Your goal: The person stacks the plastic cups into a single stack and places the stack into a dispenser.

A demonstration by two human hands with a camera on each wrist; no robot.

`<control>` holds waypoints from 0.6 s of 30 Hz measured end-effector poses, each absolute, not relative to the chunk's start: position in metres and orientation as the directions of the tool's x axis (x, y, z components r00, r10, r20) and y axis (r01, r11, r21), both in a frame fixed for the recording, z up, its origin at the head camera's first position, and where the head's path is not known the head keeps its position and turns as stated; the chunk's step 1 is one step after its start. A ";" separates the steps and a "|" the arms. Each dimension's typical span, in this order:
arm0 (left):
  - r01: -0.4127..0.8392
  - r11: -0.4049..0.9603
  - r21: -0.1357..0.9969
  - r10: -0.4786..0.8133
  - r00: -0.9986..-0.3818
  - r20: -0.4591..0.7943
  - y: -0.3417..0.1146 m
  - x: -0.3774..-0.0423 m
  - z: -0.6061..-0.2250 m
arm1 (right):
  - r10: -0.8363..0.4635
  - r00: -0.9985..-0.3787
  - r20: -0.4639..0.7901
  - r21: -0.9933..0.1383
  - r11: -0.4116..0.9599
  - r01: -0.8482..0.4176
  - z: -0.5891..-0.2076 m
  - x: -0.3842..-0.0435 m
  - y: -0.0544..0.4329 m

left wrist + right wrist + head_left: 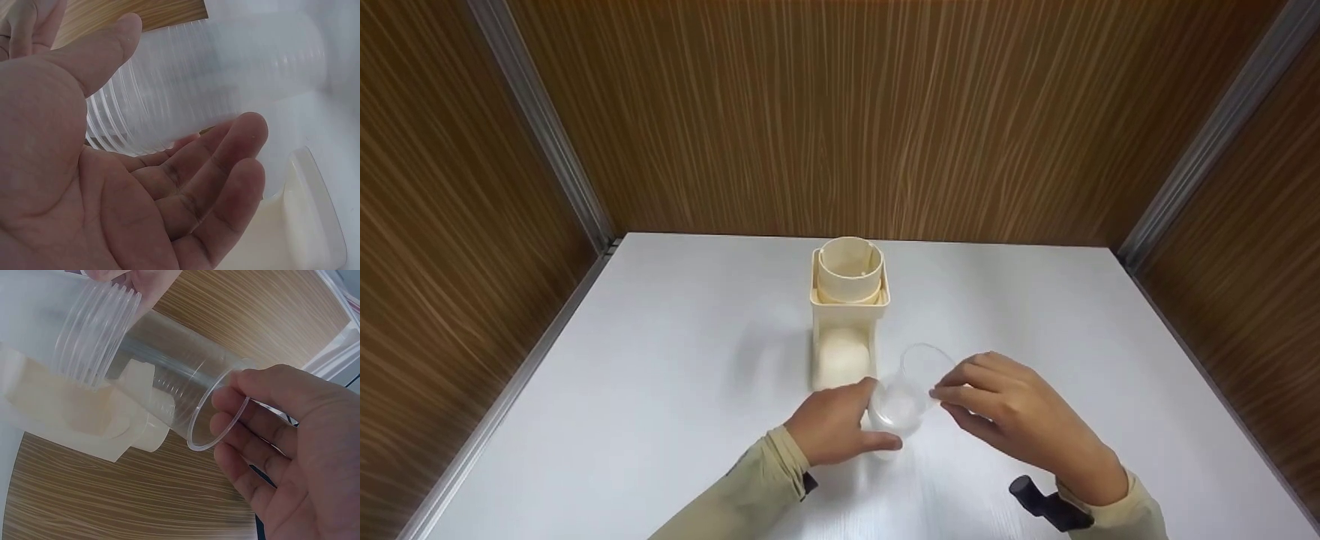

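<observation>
My left hand (836, 420) curls round a stack of clear plastic cups (214, 73), thumb on one side and fingers on the other. In the right wrist view the stack's ribbed rims (101, 332) face my right hand (298, 422). That hand pinches the rim of a single clear cup (219, 410) between thumb and fingers. The cup's rim end stands well out of the stack, its other end still inside the rims. Just beyond the left hand stands a cream plastic holder (847, 300) with a round, open-topped tube.
A white tabletop (675, 360) lies under the hands. Wood-grain panels (840, 120) with grey metal corner strips (547, 120) enclose it at the back and both sides. A black wrist mount (1046, 506) sits at the right sleeve.
</observation>
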State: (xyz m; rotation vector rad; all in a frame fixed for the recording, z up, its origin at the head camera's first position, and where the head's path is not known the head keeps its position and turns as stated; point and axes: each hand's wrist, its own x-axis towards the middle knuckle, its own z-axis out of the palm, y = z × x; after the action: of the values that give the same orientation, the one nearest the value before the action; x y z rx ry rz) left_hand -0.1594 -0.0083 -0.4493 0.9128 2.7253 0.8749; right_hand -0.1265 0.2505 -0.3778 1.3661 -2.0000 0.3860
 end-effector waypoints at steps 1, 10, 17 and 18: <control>0.508 0.648 0.568 0.588 -0.807 0.052 -0.008 -0.159 -0.450 | -0.705 -0.225 0.672 0.125 0.408 -0.904 -0.378 -0.126 0.251; 0.500 0.647 0.576 0.581 -0.812 0.051 -0.008 -0.160 -0.451 | -0.715 -0.228 0.661 0.124 0.404 -0.906 -0.383 -0.129 0.248; 0.509 0.641 0.574 0.586 -0.808 0.062 -0.008 -0.160 -0.451 | -0.726 -0.247 0.642 0.097 0.396 -0.913 -0.383 -0.130 0.248; 0.510 0.641 0.573 0.587 -0.807 0.062 -0.008 -0.160 -0.451 | -0.729 -0.249 0.638 0.094 0.395 -0.914 -0.383 -0.130 0.248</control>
State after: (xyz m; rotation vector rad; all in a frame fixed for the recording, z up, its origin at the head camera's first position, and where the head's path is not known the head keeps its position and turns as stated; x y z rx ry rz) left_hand -0.1599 -0.0083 -0.4513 0.9164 2.7269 0.8914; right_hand -0.1300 0.2478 -0.3835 1.3986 -2.0507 0.3963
